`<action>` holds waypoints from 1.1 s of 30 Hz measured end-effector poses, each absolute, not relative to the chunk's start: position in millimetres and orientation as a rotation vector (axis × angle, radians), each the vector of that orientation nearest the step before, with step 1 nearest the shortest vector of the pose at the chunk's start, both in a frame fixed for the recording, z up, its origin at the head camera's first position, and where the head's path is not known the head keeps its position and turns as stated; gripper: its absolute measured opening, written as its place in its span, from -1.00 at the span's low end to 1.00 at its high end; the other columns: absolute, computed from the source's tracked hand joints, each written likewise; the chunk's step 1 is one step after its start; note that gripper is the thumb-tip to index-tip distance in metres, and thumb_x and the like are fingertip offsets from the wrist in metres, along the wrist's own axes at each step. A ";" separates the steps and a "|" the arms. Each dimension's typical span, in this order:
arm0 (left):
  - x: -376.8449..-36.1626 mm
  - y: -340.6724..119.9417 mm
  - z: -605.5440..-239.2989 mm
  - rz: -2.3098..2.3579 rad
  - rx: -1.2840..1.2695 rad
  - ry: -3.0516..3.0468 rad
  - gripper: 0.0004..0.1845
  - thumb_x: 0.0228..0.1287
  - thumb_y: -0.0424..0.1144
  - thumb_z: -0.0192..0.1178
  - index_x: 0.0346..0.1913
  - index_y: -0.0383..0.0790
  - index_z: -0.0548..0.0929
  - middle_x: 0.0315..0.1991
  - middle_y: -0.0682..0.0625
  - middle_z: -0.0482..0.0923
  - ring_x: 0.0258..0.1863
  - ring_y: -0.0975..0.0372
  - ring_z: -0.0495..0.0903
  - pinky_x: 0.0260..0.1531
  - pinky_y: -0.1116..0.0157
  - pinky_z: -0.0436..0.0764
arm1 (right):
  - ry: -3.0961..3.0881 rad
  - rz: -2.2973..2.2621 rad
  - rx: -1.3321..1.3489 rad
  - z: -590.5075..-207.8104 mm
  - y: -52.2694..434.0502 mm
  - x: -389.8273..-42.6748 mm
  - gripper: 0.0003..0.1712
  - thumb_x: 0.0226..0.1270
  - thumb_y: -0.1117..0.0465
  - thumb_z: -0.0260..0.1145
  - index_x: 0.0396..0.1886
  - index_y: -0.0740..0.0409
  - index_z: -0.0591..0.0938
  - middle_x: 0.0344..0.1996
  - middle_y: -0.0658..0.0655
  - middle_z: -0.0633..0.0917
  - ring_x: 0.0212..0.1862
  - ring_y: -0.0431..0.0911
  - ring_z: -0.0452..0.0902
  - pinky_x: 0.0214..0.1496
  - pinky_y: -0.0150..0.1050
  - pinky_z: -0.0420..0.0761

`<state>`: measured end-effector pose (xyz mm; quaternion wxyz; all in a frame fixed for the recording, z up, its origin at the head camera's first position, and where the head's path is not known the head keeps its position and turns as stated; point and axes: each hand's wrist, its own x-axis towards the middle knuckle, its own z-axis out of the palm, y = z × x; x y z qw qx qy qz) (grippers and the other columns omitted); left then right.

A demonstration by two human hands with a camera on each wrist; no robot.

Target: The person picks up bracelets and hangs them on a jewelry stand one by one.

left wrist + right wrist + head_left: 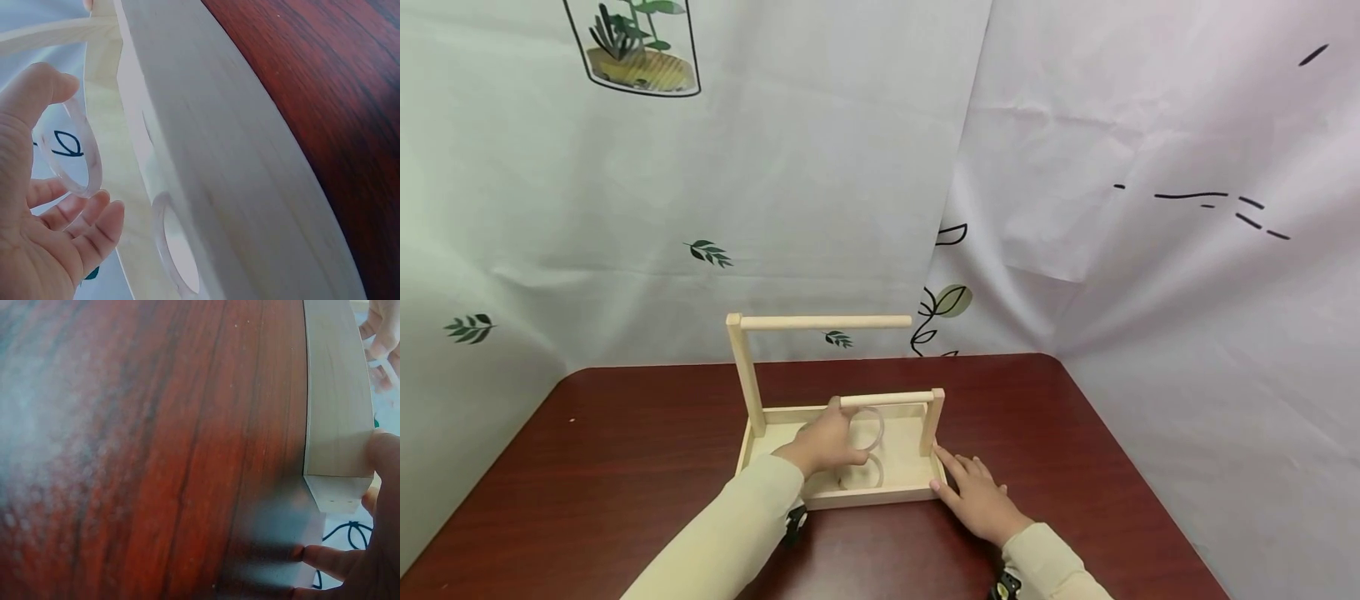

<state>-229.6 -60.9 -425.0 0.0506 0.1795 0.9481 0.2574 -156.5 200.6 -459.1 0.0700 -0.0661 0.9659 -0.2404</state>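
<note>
"What does the left hand (829, 437) grip?"
"One pale pink translucent round ring (95, 156), between thumb and fingers."
"Others?"
"A second ring (160, 234), below that grip, inside one pale rectangular wooden tray (872, 497) with two wooden rods (827, 322)."
"The right hand (981, 500)?"
"Spread, right of the grip, fingers touching the tray's corner."

No text, label, brand or number can be read in any of the three views. The backdrop cloth (835, 183) bears printed motifs only: black strokes (1191, 196), leaf sprigs (707, 252) and an outlined plant drawing (643, 71). Any marking on the dark wrist devices (795, 521) is too small to read.
</note>
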 end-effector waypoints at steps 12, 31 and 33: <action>-222.9 -76.1 -425.4 0.946 0.546 2.898 -0.09 -0.23 -0.18 0.43 0.27 -0.52 0.36 0.02 -0.25 0.35 -0.22 0.10 0.49 -0.12 0.15 0.56 | 2.900 -0.739 -0.209 -461.4 199.7 -156.8 -0.32 0.42 -0.21 0.09 0.47 -0.15 0.27 0.30 0.30 0.39 0.38 0.41 0.10 0.02 0.63 0.06; -210.1 -95.1 -421.8 1.081 0.451 2.946 -0.20 -0.15 -0.20 0.45 0.22 -0.43 0.40 0.00 -0.23 0.36 -0.10 0.05 0.49 -0.03 0.10 0.52 | 2.914 -0.718 -0.221 -461.6 202.6 -158.6 -0.30 0.42 -0.22 0.08 0.47 -0.13 0.27 0.31 0.34 0.38 0.38 0.42 0.10 0.00 0.64 0.08; -208.4 -97.9 -420.7 1.094 0.430 2.958 -0.22 -0.14 -0.21 0.44 0.21 -0.43 0.41 -0.02 -0.23 0.36 -0.12 0.05 0.50 -0.04 0.09 0.52 | 2.910 -0.721 -0.221 -461.7 202.5 -158.5 -0.30 0.42 -0.22 0.08 0.47 -0.13 0.27 0.31 0.34 0.37 0.38 0.42 0.10 0.00 0.64 0.08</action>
